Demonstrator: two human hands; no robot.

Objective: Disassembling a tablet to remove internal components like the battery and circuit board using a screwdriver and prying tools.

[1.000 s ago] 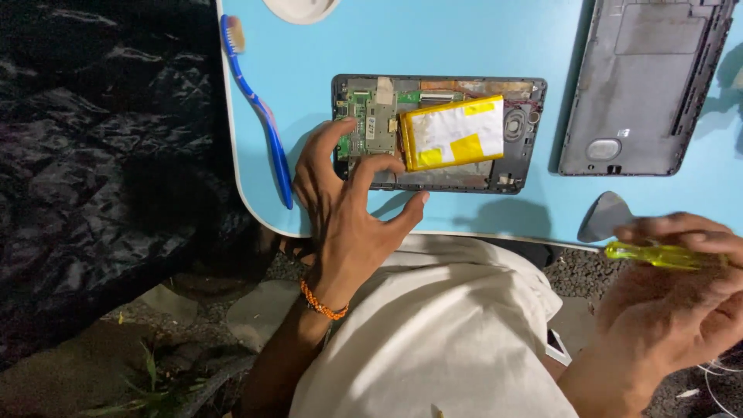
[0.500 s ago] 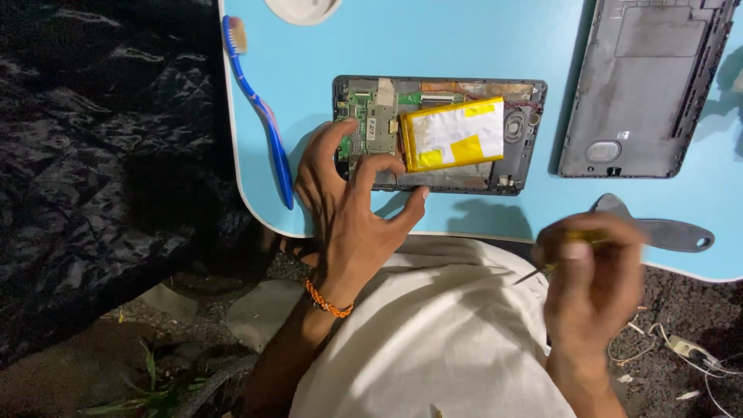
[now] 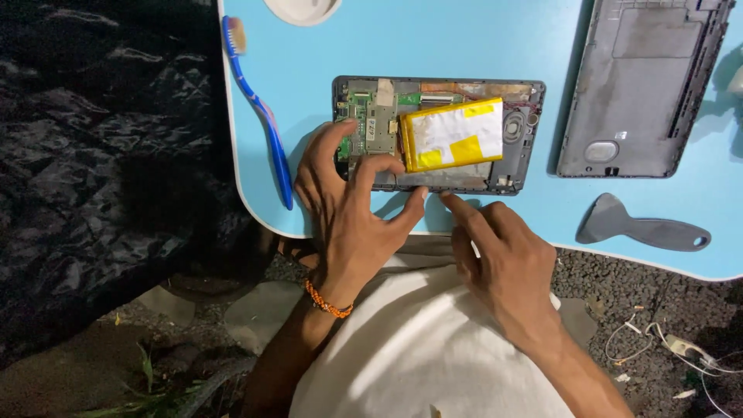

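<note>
Two hands working at an opened tablet on a blue table

The left hand (image 3: 344,205) is resting spread over the left end of the opened tablet (image 3: 438,135), fingers pressing on its circuit board and near edge, gripping nothing; the right hand (image 3: 503,259) is holding nothing, forefinger reaching out to the tablet's near edge; the tablet is lying on the table (image 3: 464,39) with a yellow battery (image 3: 453,133) inside, between a blue toothbrush (image 3: 259,108) and the grey back cover (image 3: 642,85), a grey pry tool (image 3: 638,226) lying nearby
</note>
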